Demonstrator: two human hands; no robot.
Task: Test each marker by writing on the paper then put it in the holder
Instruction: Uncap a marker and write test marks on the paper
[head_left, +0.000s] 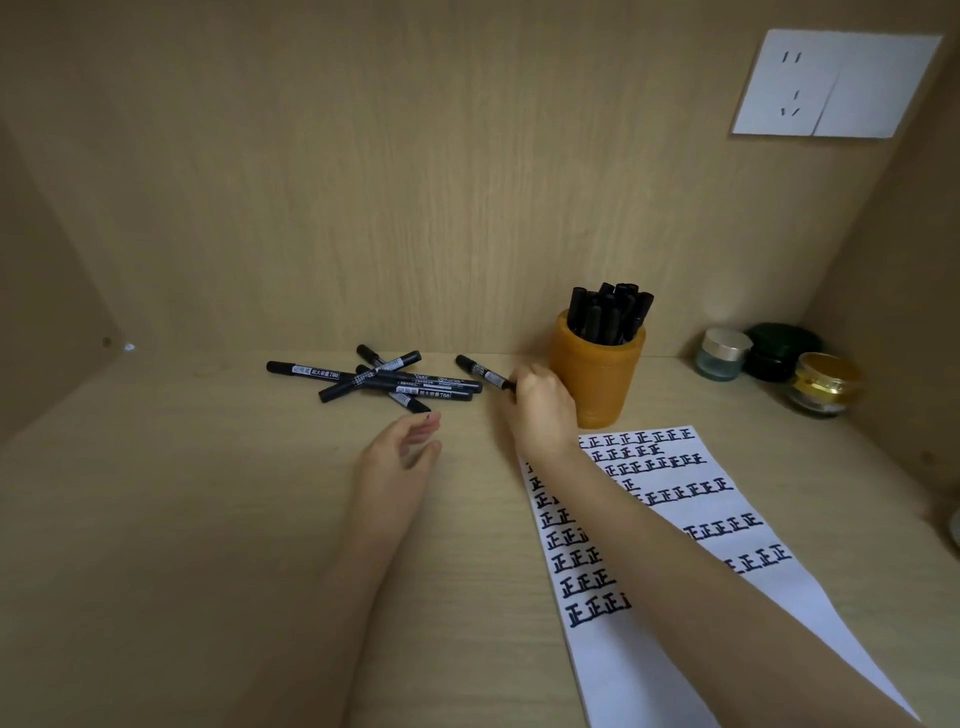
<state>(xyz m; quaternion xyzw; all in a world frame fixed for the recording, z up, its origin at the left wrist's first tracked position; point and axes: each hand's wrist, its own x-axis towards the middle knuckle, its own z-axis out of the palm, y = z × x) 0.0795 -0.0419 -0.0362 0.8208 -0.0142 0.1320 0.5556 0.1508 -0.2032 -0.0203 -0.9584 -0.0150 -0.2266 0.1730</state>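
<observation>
My right hand (540, 410) pinches the near end of a black marker (480, 370) that lies on the desk just left of the orange holder (592, 379). The holder stands upright and is packed with several black markers (610, 314). A loose pile of several black markers (384, 382) lies further left near the back wall. My left hand (402, 452) hovers open just in front of that pile, fingers relaxed, holding nothing. The white paper (691, 525), covered with rows of black written characters, lies under my right forearm.
Three small jars stand at the back right: a clear one with a silver lid (723, 353), a dark green one (782, 351) and a gold-lidded one (823, 384). A white wall socket (834, 83) sits high on the back panel. Wooden side walls close in on both sides.
</observation>
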